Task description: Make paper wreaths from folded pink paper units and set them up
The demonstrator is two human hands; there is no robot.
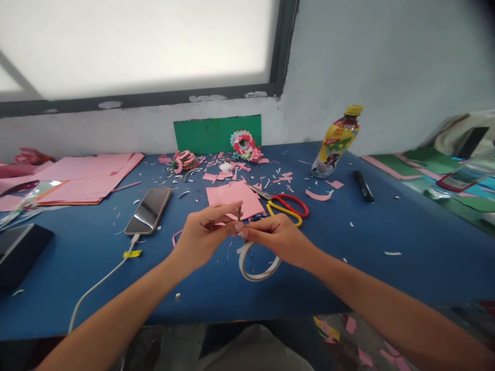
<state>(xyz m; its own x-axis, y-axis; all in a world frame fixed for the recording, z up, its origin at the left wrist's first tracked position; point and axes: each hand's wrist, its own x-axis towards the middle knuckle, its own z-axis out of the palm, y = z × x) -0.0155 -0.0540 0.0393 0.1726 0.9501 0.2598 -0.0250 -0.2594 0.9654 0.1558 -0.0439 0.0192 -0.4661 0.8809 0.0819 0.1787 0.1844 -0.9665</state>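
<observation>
Black-screened, a phone (149, 211) is lying left of my left hand (203, 232), which is pinching a small olive piece (239, 213) between thumb and forefinger, probably light, bendy and best gripped by its ends. Pink paper (226, 195) is lying just beyond. A white tape roll (257, 278) is showing below my right hand (276, 237), whose fingertips are bunching; I cannot tell on what. Scissors (276, 198) are lying beyond it.

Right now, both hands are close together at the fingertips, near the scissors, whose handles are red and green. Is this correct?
Not fully: the scissors have one red and one yellow handle, not green, as the head view shows. The left hand and right hand are indeed close together near them.
</observation>
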